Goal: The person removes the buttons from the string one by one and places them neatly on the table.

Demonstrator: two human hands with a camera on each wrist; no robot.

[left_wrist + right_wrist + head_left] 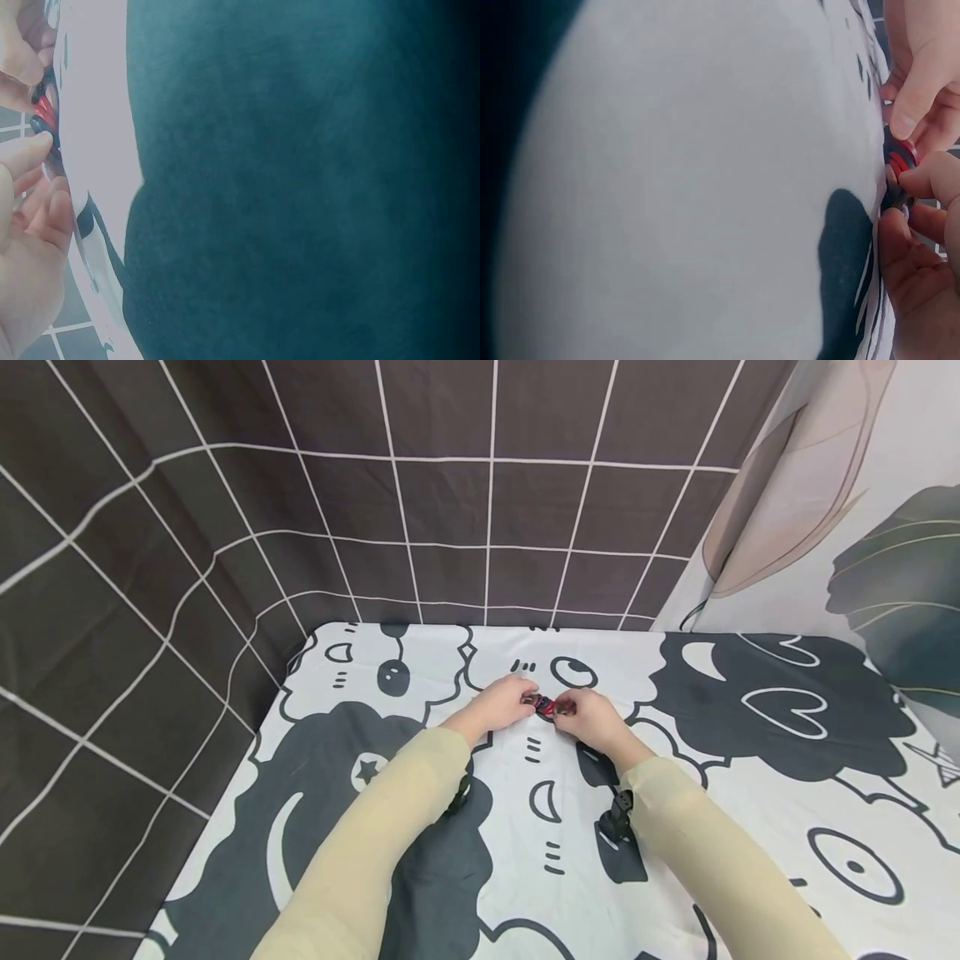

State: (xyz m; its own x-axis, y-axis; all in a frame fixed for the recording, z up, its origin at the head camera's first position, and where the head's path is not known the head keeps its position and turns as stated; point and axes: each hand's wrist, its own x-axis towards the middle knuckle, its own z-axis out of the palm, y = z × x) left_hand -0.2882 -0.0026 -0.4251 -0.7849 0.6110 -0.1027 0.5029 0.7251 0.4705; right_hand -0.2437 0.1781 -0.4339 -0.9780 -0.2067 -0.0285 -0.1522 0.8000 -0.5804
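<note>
A small red and dark banded thing (543,704), perhaps twisted, spans the gap between the two hands just above the bedding; its kind cannot be made out. My left hand (504,702) pinches one end between thumb and fingers. At the other end, my right hand (588,718) pinches it the same way. In the left wrist view the red part (45,111) shows between both sets of fingertips at the left edge. The right wrist view has the banded thing (901,159) at its right edge, with its ends covered by fingers.
Beneath the hands spreads a white cloth (517,827) with dark cartoon shapes. A dark curtain with a white grid (442,502) rises behind and at the left. On the right hangs a white curtain with leaf prints (795,527).
</note>
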